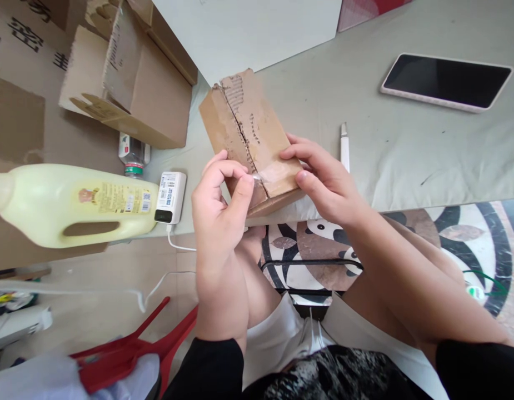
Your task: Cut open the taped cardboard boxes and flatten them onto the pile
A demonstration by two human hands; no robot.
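A small brown cardboard box (268, 130) is tilted at the table's front edge, its top face toward me. Down that face runs a seam with torn, ridged paper patches. Clear tape (277, 173) covers the near end of the seam. My left hand (223, 194) pinches the tape between thumb and forefinger, beside the seam; its other fingers are curled at the box's left side. Gripping the right near corner of the box is my right hand (323, 178), thumb on the near edge and fingers along the side. The box's underside is hidden.
A white-handled cutter (344, 147) lies just beyond my right hand. On the table's right is a phone (446, 82). To the left are a yellow jug (73, 205), a white power bank (170, 197) with a cable, a bottle (134, 154) and an open carton (156, 94).
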